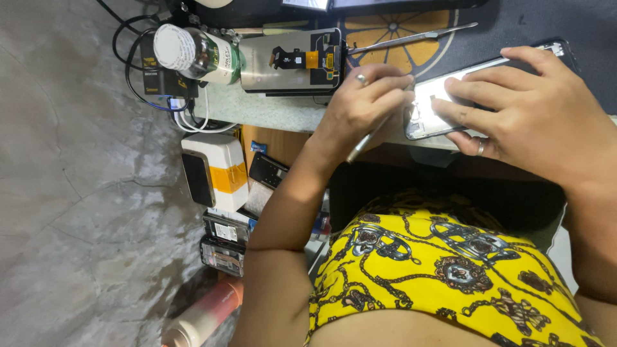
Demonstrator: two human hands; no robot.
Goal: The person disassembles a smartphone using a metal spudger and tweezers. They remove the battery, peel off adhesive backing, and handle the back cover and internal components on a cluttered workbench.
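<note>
The opened phone is pinned at the counter's near edge by the right hand, fingers spread; a thin tool is pinched in the left hand (best kept shallow and worked gently).

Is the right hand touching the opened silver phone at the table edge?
Touching. The head view shows the right hand with fingers spread flat across the opened silver phone, pressing it down.
</note>
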